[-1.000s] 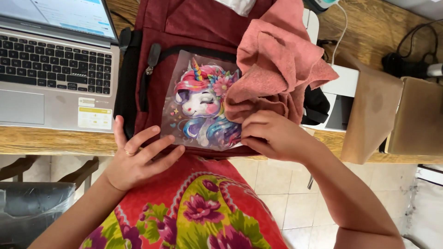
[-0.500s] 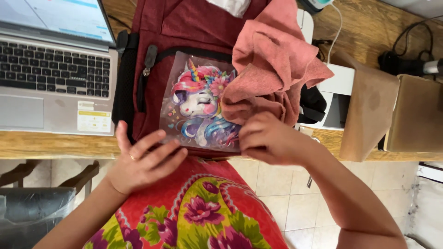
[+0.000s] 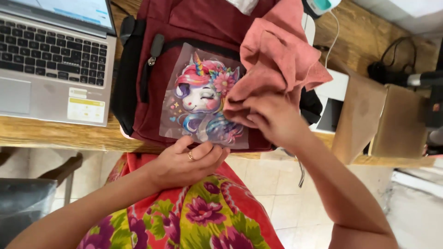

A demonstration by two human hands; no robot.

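At the near table edge, left hand [image 3: 187, 159] is pinching the bottom edge of the unicorn transfer sheet [image 3: 203, 99], fingers curled shut on it. Sheet is lying flat on the maroon backpack [image 3: 194, 23]. Right hand [image 3: 272, 117] is gripping the pink cloth [image 3: 277, 60] at the sheet's right side. Laptop [image 3: 50, 55] sitting far left.

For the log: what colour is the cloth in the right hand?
Salmon pink cloth, gripped by the right hand; head view.

Bright even daylight, soft shadows; glare top right, slight blur
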